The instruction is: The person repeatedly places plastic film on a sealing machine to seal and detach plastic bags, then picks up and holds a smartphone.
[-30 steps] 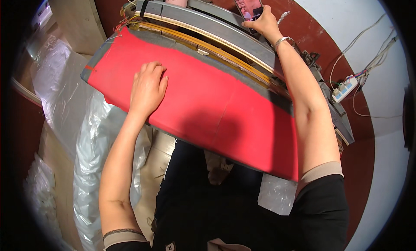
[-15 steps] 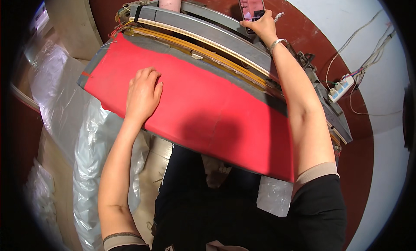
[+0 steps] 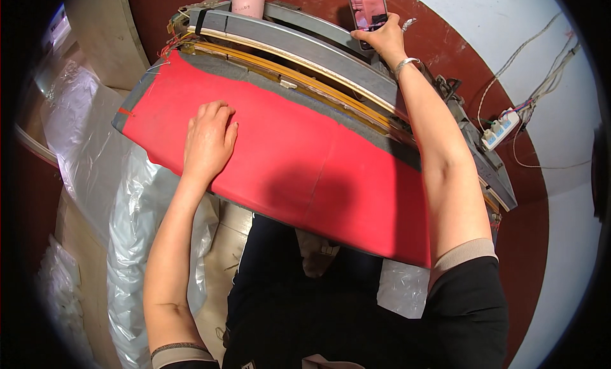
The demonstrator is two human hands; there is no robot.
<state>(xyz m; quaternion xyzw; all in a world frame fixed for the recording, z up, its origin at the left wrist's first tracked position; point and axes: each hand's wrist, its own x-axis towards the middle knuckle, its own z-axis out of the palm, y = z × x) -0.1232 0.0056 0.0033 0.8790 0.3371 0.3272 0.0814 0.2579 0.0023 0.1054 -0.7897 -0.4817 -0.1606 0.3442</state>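
pressing flat and open on the red sheet [image 3: 299, 171], the left hand [image 3: 207, 140] rests while the right hand [image 3: 382, 41] grips a smartphone [image 3: 367, 9] above the grey press bar [image 3: 305, 47].

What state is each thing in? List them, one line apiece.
Red sheet: spread flat on the machine bed, near edge hanging over.
Left hand: open, palm pressed flat on the sheet.
Right hand: fingers on the phone.
Phone: screen lit, propped behind the machine.
Grey sealing bar: lying across the far edge, not on the sheet.
Pink cup: upright.
Power strip: cables plugged in.
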